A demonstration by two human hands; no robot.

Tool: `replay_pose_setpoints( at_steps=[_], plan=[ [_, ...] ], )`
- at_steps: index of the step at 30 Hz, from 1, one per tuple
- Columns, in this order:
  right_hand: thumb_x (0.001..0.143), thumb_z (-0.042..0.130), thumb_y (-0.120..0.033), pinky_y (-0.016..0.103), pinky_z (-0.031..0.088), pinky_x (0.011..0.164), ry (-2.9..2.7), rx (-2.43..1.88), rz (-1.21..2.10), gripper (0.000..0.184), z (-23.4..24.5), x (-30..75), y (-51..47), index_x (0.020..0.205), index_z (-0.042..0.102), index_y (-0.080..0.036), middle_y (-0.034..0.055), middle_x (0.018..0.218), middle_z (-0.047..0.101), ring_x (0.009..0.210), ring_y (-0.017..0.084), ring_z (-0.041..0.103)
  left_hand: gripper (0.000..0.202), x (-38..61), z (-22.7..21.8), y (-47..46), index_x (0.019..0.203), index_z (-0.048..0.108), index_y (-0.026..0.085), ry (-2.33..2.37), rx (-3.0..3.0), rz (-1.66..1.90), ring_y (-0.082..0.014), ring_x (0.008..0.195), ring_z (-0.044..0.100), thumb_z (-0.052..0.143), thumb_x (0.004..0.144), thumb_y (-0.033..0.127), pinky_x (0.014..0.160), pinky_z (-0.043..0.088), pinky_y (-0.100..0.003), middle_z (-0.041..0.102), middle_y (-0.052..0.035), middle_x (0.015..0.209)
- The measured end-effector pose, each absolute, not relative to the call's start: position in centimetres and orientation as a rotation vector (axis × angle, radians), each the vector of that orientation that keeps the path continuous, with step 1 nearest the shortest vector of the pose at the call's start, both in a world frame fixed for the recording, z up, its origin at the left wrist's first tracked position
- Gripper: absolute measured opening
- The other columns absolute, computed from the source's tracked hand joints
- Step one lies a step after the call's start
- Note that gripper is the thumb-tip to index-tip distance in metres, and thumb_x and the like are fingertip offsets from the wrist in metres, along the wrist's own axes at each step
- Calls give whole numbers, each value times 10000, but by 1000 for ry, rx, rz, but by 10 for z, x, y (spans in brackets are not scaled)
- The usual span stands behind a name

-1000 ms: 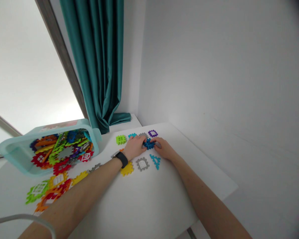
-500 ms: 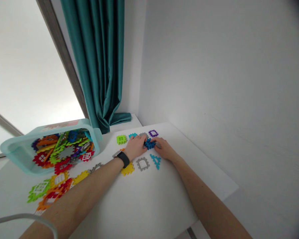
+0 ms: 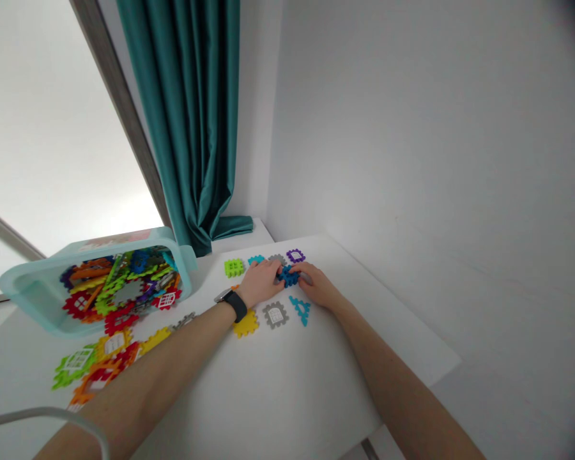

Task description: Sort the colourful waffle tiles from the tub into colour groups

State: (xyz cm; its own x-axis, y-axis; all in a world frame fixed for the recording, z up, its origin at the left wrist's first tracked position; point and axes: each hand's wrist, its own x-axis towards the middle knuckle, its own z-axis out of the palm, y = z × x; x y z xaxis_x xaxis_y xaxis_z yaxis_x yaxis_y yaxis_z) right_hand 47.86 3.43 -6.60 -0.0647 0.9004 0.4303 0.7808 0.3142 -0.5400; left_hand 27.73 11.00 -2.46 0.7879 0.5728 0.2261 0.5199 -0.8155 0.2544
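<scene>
Between my two hands is a dark blue toothed building piece on the white table. My left hand, with a watch on its wrist, has its fingers closed on the left side of the piece. From the right, my right hand pinches the same piece with thumb and fingers. Close by lie a light blue triangle piece, a grey square piece, a yellow piece, a purple piece and a green piece. Part of an orange piece is hidden behind my left hand.
A pale turquoise bin lies tipped on its side at left, full of coloured toothed pieces. More pieces, such as a green one, spill before it. A white cable crosses the lower left. A wall borders the right.
Hardly anything differs. My hands stay on the dark blue piece, with only slight shifts of the fingers and of the view.
</scene>
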Motion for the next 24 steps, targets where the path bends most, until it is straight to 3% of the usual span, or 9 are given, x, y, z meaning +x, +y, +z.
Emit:
replay_pose_setpoints(
  at_steps=[13, 24],
  plan=[
    [750, 488, -60, 463, 470, 1020, -1835, -1419, 235, 393, -67, 478, 37, 1063, 655, -229, 70, 1109, 704, 1081, 244, 635, 179, 278, -29, 110, 1017, 522, 215, 860, 2803, 455, -287, 1046, 622, 577, 872, 303, 901, 409, -407, 688, -88, 1039],
    [754, 468, -61, 411, 514, 936, -1732, -1421, 246, 497, -69, 477, 29, 1215, 572, -216, 77, 1156, 653, 1015, 212, 641, 206, 271, -23, 111, 1017, 536, 213, 819, 2781, 527, -283, 1017, 620, 616, 855, 314, 870, 441, -392, 677, -84, 1027]
  ],
)
